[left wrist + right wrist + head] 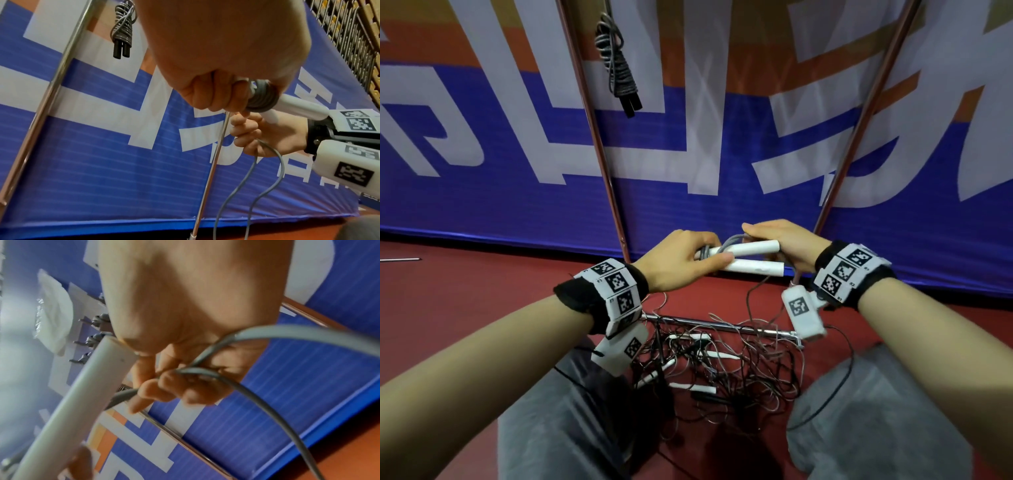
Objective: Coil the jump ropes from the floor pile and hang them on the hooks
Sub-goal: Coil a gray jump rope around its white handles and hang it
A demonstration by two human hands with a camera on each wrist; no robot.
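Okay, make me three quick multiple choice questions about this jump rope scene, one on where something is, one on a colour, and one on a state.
1. Where is the finished coiled rope?
A. hanging up by the banner
B. on the floor pile
C. on a knee

2. What colour are the held handles?
A. black
B. white
C. red

3. What state is the grey cord in?
A. fully wound
B. partly wound, a tail hanging loose
C. not yet wound

Answers: 1 A, it dangles above the floor; 2 B, both show white; 3 B, turns circle the handles while cord trails down.
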